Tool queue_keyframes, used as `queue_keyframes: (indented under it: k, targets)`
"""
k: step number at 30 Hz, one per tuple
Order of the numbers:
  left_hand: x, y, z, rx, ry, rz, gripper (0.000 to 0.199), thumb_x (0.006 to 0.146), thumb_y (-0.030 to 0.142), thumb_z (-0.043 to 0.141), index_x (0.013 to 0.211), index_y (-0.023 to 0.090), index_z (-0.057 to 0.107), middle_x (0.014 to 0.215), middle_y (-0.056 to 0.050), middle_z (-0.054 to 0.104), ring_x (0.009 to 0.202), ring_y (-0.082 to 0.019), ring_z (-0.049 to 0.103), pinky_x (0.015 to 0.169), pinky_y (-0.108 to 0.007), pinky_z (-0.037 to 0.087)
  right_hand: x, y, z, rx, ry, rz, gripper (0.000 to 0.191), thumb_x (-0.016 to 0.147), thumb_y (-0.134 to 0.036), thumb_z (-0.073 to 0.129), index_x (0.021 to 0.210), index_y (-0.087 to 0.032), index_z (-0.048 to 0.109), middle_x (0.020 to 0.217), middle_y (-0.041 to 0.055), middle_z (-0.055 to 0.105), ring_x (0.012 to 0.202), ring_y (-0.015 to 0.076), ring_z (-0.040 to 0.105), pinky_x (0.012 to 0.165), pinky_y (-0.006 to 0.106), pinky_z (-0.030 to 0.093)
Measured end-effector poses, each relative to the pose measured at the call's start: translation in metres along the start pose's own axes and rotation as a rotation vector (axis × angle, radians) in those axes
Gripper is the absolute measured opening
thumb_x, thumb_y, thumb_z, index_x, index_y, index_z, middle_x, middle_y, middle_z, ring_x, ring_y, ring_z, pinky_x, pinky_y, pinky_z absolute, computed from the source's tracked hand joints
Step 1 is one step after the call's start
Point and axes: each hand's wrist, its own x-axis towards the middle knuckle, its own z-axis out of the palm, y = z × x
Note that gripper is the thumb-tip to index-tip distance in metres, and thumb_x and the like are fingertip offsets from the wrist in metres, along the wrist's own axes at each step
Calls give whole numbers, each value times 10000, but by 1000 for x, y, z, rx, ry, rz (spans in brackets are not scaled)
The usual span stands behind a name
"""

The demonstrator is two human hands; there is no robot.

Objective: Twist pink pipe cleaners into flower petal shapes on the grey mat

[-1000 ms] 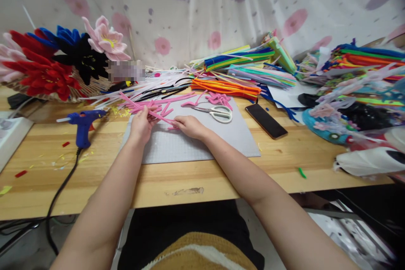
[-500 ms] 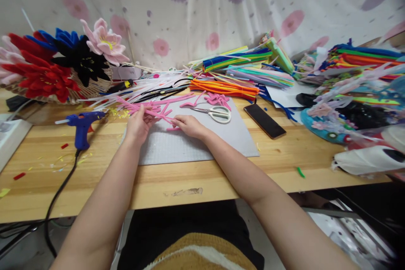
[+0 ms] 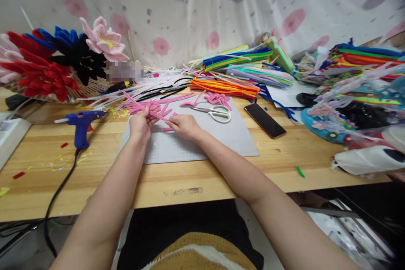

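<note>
Between my two hands runs a pink fuzzy stem [image 3: 158,116], slanting from upper left down to the right. My left hand [image 3: 141,125] is closed on its middle, and my right hand [image 3: 185,126] pinches its lower right end. Both hands are over the grey mat [image 3: 196,147]. More pink stems [image 3: 177,99] lie behind and beneath my hands, partly hidden by them. White-handled scissors [image 3: 220,114] rest on the mat to the right, beside curled pink pieces [image 3: 218,99].
A blue glue gun [image 3: 82,128] stands at the left near fuzzy flowers [image 3: 41,71]. A phone [image 3: 265,121] lies right of the mat. Behind are orange stems [image 3: 224,88] and other coloured bundles. A bagged pile [image 3: 354,109] is at the far right.
Both hands have shifted slightly; my right hand has moved a little left, closer to my left hand. The held pink stem now slants more steeply, its far end raised.
</note>
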Motion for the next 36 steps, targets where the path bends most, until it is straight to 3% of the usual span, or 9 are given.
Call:
queue_keyframes:
  k: [4, 13, 19, 22, 26, 30, 36]
  targets:
    - [4, 2, -3, -15, 84, -17, 239, 817, 165, 465, 626, 110, 599, 530, -30, 602, 555, -120, 622, 556, -206, 498, 1, -4, 3, -12, 3, -65, 383, 915, -362, 335, 805, -159, 640, 788, 48, 666, 704, 120, 536, 604, 247, 245]
    - [7, 0, -6, -42, 78, -16, 244, 818, 170, 461, 621, 113, 593, 517, -21, 598, 511, -104, 602, 558, -206, 491, 2, -4, 5, 11, -1, -86, 353, 909, -335, 354, 809, -153, 639, 778, 59, 659, 704, 125, 537, 627, 244, 268]
    - [-3, -3, -3, -36, -177, -28, 215, 795, 338, 558, 776, 133, 624, 758, -63, 680, 727, -150, 656, 707, -282, 515, -3, 0, 8, 55, 111, 89, 395, 918, -382, 309, 875, -176, 643, 849, 65, 664, 771, 143, 561, 657, 244, 302]
    - [-10, -7, 1, 60, -305, -71, 243, 706, 363, 659, 773, 131, 632, 768, -67, 677, 721, -156, 654, 675, -267, 509, -3, 0, 8, 84, 143, 161, 385, 919, -378, 307, 902, -188, 641, 870, 60, 667, 794, 145, 568, 665, 239, 314]
    - [-14, -15, 4, 160, -364, -62, 237, 610, 295, 738, 745, 129, 635, 731, -58, 673, 672, -149, 643, 595, -239, 498, -3, 0, 8, 74, 121, 148, 382, 915, -387, 311, 911, -205, 646, 888, 54, 673, 800, 144, 572, 664, 237, 314]
    - [-14, -16, 5, 144, -322, -13, 209, 614, 272, 732, 667, 124, 595, 676, -40, 659, 663, -151, 646, 627, -259, 511, -4, 2, 9, 76, 87, 106, 373, 907, -389, 329, 918, -211, 657, 865, 51, 675, 776, 149, 576, 647, 244, 306]
    - [-2, 0, -6, -2, -97, 73, 95, 753, 141, 565, 667, 146, 525, 655, -34, 654, 724, -164, 663, 741, -330, 528, -7, 10, 6, 118, 103, 30, 424, 884, -465, 351, 767, -186, 646, 740, 31, 639, 717, 125, 538, 630, 239, 283]
